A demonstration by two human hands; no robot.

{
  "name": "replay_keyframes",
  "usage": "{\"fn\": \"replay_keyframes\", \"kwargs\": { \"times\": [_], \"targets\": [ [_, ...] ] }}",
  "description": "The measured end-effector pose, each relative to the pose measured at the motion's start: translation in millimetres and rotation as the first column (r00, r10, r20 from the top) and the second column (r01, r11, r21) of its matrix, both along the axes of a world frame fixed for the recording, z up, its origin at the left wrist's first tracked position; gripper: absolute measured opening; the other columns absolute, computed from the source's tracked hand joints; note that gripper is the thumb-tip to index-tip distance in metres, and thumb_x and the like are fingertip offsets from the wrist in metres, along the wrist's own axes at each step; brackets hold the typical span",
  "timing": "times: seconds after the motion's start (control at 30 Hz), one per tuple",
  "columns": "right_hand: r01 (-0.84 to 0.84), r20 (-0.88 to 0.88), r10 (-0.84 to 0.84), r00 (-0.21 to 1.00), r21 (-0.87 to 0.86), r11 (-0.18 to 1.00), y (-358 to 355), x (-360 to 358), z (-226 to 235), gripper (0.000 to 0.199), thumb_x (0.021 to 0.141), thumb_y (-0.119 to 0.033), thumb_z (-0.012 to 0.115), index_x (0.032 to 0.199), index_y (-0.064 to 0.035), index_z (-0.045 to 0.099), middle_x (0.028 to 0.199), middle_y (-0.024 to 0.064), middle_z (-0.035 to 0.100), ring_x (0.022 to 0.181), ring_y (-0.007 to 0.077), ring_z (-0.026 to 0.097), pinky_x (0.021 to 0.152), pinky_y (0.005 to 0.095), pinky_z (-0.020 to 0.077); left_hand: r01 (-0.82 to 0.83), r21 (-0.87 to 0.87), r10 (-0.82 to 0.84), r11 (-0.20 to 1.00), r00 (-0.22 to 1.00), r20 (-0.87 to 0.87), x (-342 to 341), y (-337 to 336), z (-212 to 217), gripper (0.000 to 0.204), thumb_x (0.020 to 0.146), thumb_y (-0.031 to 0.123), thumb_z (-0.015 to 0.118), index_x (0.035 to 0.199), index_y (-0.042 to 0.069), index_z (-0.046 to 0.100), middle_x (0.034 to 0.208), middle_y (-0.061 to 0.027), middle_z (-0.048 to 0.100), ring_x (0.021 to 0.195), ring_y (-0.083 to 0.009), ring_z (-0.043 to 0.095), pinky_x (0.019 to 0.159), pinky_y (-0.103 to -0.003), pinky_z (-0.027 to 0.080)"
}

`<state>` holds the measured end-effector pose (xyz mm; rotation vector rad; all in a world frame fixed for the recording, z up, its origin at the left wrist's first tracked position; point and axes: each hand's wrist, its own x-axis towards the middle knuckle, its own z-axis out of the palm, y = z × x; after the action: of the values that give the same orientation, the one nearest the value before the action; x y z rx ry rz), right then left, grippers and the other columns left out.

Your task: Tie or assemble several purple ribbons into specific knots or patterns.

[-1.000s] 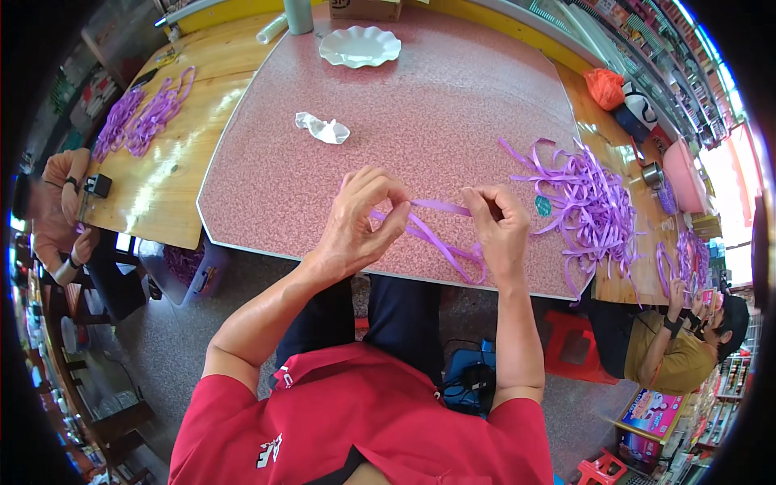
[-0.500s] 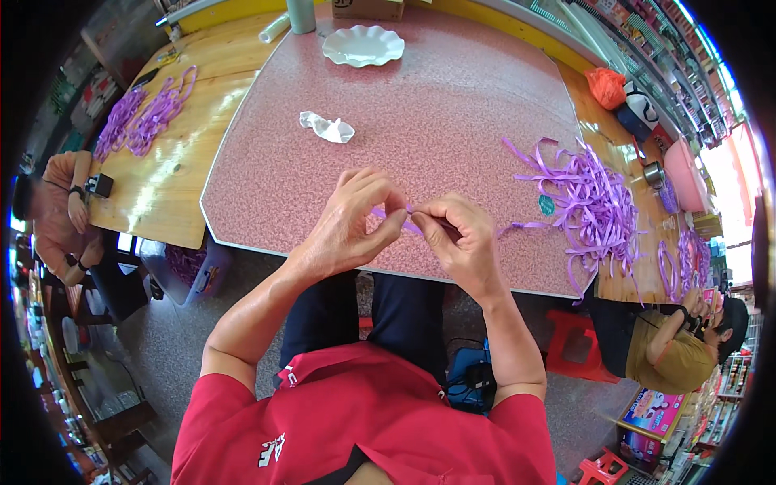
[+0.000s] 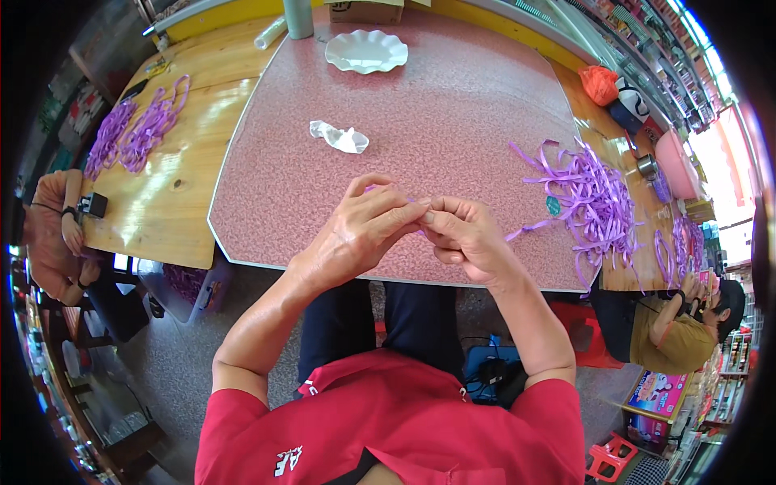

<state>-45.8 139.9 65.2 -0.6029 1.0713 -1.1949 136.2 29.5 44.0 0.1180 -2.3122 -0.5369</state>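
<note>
Both my hands meet over the near edge of the pink speckled desk (image 3: 453,121). Left hand (image 3: 364,226) and right hand (image 3: 465,238) are fingertip to fingertip, fingers pinched together on a thin purple ribbon strip (image 3: 525,232); only a short piece shows, trailing right from my right hand, the rest hidden under the fingers. Loose heap of purple ribbons (image 3: 594,198) lies to the right on the desk, near its right edge. Crumpled white wrapper (image 3: 339,137) sits mid-desk, well apart from my hands. White scalloped plate (image 3: 366,51) at the far side. More purple ribbons (image 3: 133,129) on the wooden desk (image 3: 174,202) to the left. Other people sit at the left and lower right.
</note>
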Motion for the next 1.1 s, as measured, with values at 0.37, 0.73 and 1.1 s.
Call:
{"fn": "replay_keyframes", "kwargs": {
  "times": [0.37, 0.73, 1.1],
  "targets": [
    [-0.145, 0.047, 0.141, 0.989, 0.099, 0.984, -17, 7, -17, 0.017, 0.095, -0.022, 0.068, 0.097, -0.0045, 0.070, 0.068, -0.0054, 0.050, 0.051, 0.0005, 0.032, 0.043, 0.0181, 0.0214, 0.111, 0.099, -0.119, 0.989, 0.990, 0.073, 26, -21, -3, 0.032, 0.083, 0.008, 0.073, 0.114, 0.005, 0.068, 0.099, -0.0084, 0.070, 0.096, -0.0252, 0.067, 0.098, -0.046, 0.046],
    [-0.022, -0.078, 0.031, 0.996, 0.111, 0.994, -1, 4, -9, 0.017, 0.096, -0.021, 0.069, 0.097, -0.0039, 0.071, 0.070, -0.0062, 0.053, 0.051, 0.0004, 0.034, 0.044, 0.0185, 0.0220, -0.018, -0.008, 0.019, 1.000, 1.000, 0.018, 9, -9, -4, 0.019, 0.082, 0.004, 0.073, 0.098, 0.007, 0.063, 0.087, -0.0085, 0.062, 0.088, -0.0266, 0.063, 0.096, -0.046, 0.045],
    [0.138, -0.385, -0.270, 0.883, -0.336, 0.932, 18, -5, -5, 0.008, 0.094, -0.009, 0.069, 0.100, -0.0028, 0.069, 0.084, -0.0036, 0.065, 0.072, 0.0004, 0.055, 0.062, 0.0164, 0.0427, 0.462, 0.884, -0.065, -0.067, 0.882, -0.466, 0, 30, -16, 0.014, 0.100, 0.021, 0.063, 0.100, 0.007, 0.062, 0.101, -0.0054, 0.066, 0.097, -0.0132, 0.059, 0.090, -0.030, 0.046]
  ]
}}
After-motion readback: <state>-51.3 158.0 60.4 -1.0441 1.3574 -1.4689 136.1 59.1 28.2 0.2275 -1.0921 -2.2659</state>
